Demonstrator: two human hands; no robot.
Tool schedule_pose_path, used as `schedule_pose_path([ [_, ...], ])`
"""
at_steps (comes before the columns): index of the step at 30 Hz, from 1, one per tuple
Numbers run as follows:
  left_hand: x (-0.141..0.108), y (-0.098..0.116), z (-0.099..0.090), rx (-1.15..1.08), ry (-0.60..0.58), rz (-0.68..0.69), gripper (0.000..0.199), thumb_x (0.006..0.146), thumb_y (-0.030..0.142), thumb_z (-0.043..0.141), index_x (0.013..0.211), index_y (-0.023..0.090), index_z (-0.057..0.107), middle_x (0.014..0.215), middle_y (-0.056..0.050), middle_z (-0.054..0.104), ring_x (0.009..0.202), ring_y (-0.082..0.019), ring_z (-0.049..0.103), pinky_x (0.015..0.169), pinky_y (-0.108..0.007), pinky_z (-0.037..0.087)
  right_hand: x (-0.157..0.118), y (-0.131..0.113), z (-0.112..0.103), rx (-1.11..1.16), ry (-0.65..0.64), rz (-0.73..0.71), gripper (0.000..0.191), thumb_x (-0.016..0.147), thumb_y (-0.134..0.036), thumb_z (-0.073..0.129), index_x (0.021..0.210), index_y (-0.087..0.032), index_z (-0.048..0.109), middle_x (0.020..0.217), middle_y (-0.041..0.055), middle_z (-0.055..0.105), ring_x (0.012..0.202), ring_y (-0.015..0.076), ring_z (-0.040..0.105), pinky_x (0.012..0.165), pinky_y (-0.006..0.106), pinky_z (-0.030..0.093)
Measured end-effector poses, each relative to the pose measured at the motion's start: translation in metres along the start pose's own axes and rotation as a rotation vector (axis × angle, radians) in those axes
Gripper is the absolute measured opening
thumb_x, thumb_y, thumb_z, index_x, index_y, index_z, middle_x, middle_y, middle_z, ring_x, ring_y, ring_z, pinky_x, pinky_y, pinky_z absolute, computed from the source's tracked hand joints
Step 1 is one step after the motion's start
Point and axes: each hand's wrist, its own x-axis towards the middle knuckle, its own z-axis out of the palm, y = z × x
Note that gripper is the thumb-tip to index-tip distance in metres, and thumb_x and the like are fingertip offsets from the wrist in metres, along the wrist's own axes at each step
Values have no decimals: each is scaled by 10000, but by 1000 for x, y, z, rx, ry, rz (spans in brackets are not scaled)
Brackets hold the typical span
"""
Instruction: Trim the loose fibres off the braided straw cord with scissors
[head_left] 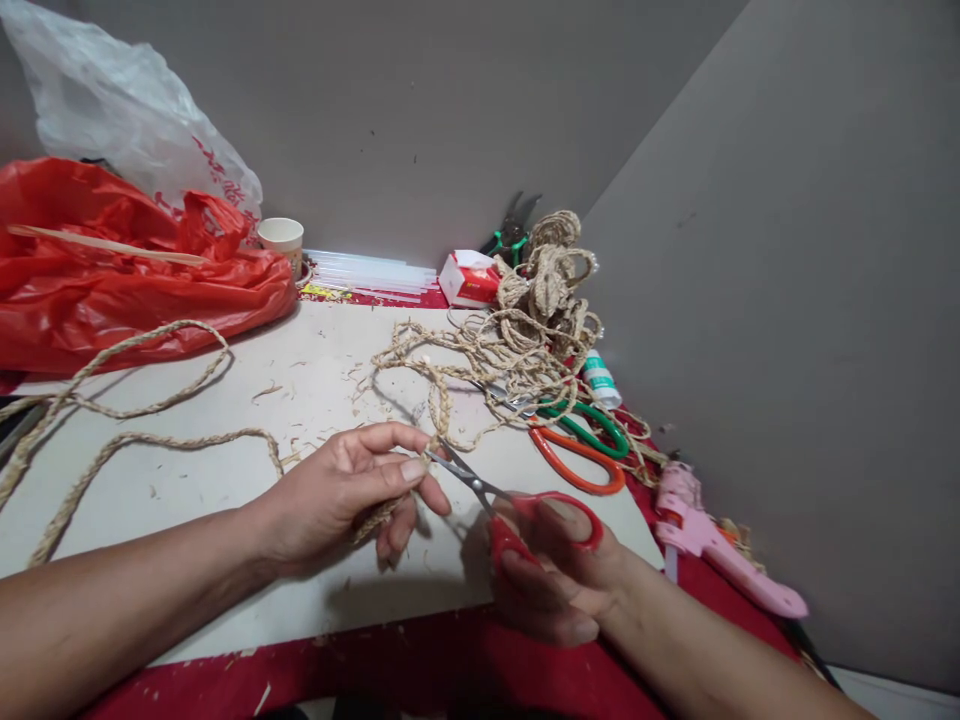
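Note:
My left hand [375, 478] pinches a braided straw rope [439, 405] between thumb and forefinger, and part of the rope passes under the palm. Red-handled scissors [476, 483] are in my right hand [562, 580], with thumb and fingers through the loops. Their blades are parted a little, with the tips at the rope just beside my left fingertips. Beyond my hands the rope runs into a loose tangle [502, 350] on the white board [315, 360]. Whether the blades have cut into the rope cannot be made out.
Scissors with green and orange handles [577, 460] lie right of the tangle. A pink glue gun [724, 550] rests at the right edge. Behind are a red plastic bag [112, 300], a paper cup [282, 237], clear glue sticks [367, 273], a tissue pack [469, 280] and pruning shears [514, 230].

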Motion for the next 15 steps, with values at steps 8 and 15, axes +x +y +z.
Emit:
schedule_pose_path([
  [8, 1, -3, 0, -66, -2, -3, 75, 883, 186, 564, 932, 173, 508, 784, -42, 700, 422, -60, 538, 422, -174, 423, 3, 0, 2, 31, -20, -26, 492, 932, -487, 406, 575, -151, 444, 430, -64, 325, 318, 52, 329, 274, 132, 260],
  [15, -1, 3, 6, -107, 47, -39, 89, 839, 172, 624, 884, 134, 557, 697, -33, 698, 395, -59, 530, 393, -157, 388, 4, 0, 5, -48, 48, -34, 507, 933, -480, 429, 544, -155, 423, 411, -67, 316, 323, 55, 357, 290, 129, 267],
])
